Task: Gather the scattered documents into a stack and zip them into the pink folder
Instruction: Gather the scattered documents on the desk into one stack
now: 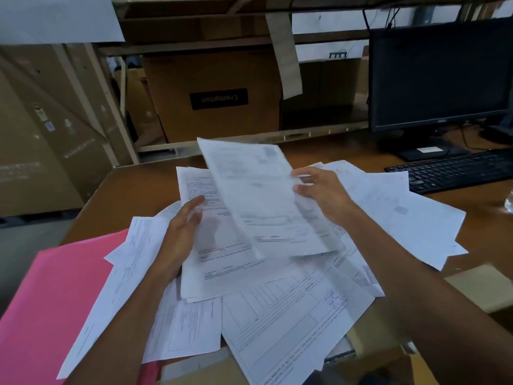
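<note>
Paper covered the near half of the brown desk (133, 190). The scattered documents (291, 315) lay overlapped at all angles, some poking past the front edge. The pink folder (55, 287) sat at the left, partly buried under two of those pages and not yet in use.

Above the mess, the person's left hand (180, 232) gripped a small stack (219, 259) by its left edge, thumb on top and the fingers hidden beneath. The right hand (322, 190) pinched a lifted sheet (258, 195) at its right edge, tilted over the stack and blurred.

To my eye, the gathering was in its early part. The sheet would go on best laid flat and square, corners matched, with the left thumb lifted only long enough to admit it. Tapping the bundle's edge on the desk now and then would stop it fanning, and the pages overhanging the front deserved rescuing first.
</note>
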The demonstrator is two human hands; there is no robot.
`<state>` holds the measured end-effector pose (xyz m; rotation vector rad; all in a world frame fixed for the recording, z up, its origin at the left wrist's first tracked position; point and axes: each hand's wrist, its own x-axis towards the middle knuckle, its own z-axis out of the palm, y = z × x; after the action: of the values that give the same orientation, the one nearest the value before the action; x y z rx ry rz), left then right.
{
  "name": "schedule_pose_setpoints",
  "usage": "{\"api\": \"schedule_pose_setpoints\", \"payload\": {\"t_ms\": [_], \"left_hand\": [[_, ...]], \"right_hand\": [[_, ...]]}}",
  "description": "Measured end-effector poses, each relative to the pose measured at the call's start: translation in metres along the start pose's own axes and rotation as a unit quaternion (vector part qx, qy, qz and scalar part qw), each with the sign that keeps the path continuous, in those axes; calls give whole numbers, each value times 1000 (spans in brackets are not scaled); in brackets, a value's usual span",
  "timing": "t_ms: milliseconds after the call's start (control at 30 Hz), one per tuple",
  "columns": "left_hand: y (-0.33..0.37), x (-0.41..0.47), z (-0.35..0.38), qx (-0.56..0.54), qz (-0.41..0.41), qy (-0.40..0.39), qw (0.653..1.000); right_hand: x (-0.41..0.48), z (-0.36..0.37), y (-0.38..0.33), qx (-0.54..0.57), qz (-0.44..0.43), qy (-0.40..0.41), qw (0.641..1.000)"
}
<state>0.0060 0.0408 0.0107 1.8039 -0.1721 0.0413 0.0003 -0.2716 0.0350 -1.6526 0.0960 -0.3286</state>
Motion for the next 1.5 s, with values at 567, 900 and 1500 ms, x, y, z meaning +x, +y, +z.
{"api": "schedule_pose_setpoints", "payload": {"t_ms": [567,900,1500], "left_hand": [[-3,4,1,78,76,-11,994],[-2,-1,5,108,52,-15,993],[3,-5,5,94,20,-12,995]], "right_hand": [[-22,-32,21,-596,191,10,780],[-23,3,10,-539,211,-25,815],[-11,-104,46,-543,73,121,827]]}}
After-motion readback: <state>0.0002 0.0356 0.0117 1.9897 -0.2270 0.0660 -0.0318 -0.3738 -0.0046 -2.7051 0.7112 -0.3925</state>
